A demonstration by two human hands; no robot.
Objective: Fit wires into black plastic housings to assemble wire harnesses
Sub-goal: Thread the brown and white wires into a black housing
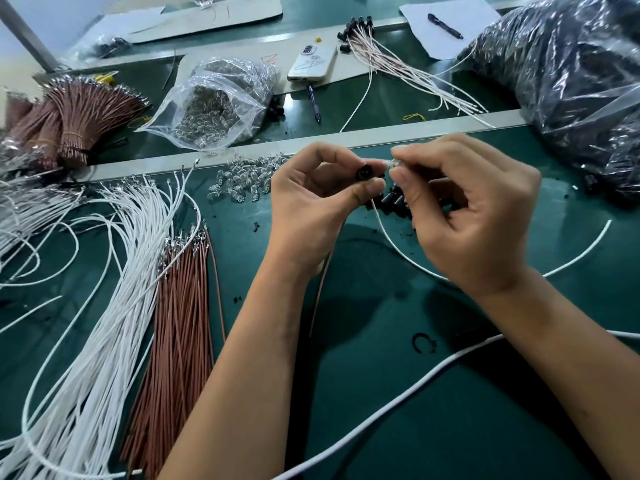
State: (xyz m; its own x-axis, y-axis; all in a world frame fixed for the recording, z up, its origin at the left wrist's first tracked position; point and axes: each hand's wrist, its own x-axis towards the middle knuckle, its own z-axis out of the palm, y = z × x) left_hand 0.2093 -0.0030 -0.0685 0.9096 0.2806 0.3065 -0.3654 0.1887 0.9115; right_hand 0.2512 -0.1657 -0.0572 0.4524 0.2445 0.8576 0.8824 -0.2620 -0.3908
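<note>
Both forearms are bare from the wrists back to the lower edge of the view, with no sleeves showing. The left hand [311, 206] and the right hand [474, 216] wear no gloves. The nails are short and plain. Fine hairs show along the forearms behind each grip.

A white phone [312, 65] lay face down on a cardboard sheet [349, 69] at the back of the green desk [450, 393]. A dark pen [314, 102] lay just in front of the phone. Another pen [445, 26] rested on a sheet of white paper [450, 39] farther right. A yellow rubber band [414, 116] lay near the metal rail [381, 136].
</note>
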